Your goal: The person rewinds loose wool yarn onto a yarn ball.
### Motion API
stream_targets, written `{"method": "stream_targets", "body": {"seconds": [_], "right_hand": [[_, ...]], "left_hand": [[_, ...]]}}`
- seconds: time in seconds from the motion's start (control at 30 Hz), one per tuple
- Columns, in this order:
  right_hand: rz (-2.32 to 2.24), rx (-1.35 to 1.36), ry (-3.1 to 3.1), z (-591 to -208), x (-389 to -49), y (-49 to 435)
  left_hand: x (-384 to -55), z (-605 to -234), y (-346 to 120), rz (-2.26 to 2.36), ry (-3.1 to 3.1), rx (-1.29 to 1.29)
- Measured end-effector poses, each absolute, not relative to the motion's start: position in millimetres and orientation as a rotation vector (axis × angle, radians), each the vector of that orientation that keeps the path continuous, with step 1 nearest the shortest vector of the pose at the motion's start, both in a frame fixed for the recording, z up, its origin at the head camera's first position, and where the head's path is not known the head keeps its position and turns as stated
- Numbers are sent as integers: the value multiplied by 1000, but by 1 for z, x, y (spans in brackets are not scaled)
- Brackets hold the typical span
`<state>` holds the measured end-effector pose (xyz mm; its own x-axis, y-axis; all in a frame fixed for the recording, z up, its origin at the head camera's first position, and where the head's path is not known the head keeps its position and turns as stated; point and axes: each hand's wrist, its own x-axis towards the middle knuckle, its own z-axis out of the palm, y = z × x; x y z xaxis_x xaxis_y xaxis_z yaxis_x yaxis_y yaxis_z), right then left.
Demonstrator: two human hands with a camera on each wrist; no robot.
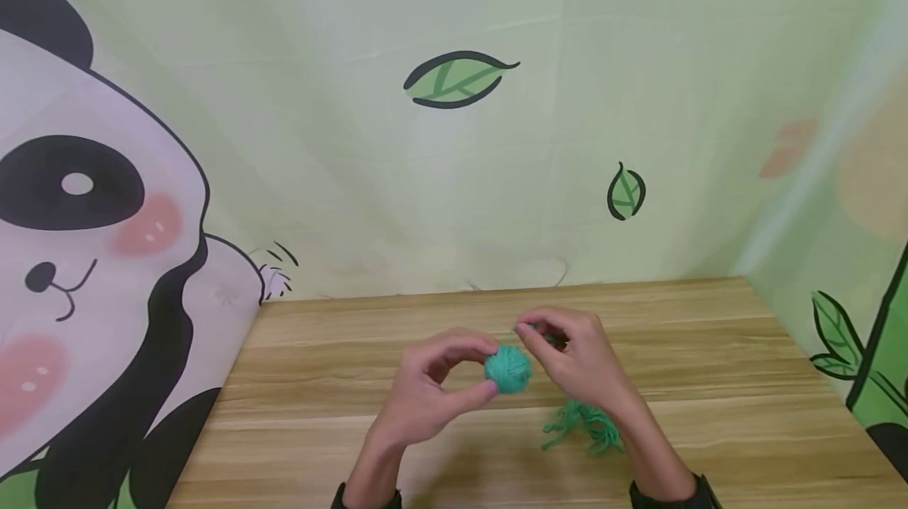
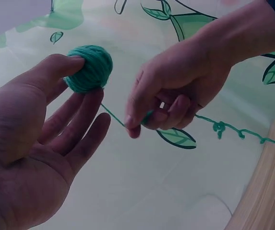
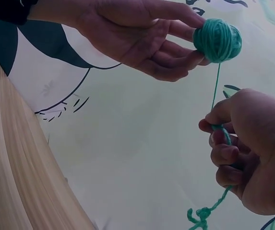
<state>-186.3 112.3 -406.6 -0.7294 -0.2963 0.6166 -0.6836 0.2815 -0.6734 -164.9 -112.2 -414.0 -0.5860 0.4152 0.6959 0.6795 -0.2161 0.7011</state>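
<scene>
A small ball of teal yarn (image 1: 507, 369) is held up above the table, pinched between the thumb and fingers of my left hand (image 1: 436, 387). From the ball a taut strand of yarn (image 3: 217, 86) runs to my right hand (image 1: 578, 355), whose thumb and curled fingers grip it. Past that hand the yarn hangs on, kinked and curly, as the left wrist view shows on the curly tail (image 2: 240, 132). A loose heap of the same yarn (image 1: 585, 425) lies on the table under my right forearm, which partly hides it.
The wood-grain table (image 1: 319, 383) spreads under both hands. Behind it hangs a pale green cloth (image 1: 340, 139) printed with leaves, with a large panda (image 1: 92, 273) at the left. Dark cuffs show at both wrists.
</scene>
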Motion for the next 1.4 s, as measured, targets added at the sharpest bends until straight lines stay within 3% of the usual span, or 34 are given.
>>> {"method": "stream_targets", "body": {"seconds": [0.23, 0.53, 0.73, 1.2, 1.4], "right_hand": [[1370, 916, -2248, -415, -191, 113], [1386, 1384, -2199, -421, -188, 110], [1469, 1383, -2125, -408, -176, 111], [1898, 1444, -1718, -403, -168, 123], [1952, 1214, -1720, -403, -168, 125]], "left_hand": [[-171, -421, -113, -1880, -1771, -1206], [-170, -415, -109, -1713, -1821, -942], [-160, -396, -104, -1585, -1864, -877], [-164, -398, -103, -1376, -1953, -918], [-162, -400, -104, -1472, -1999, -1092]]}}
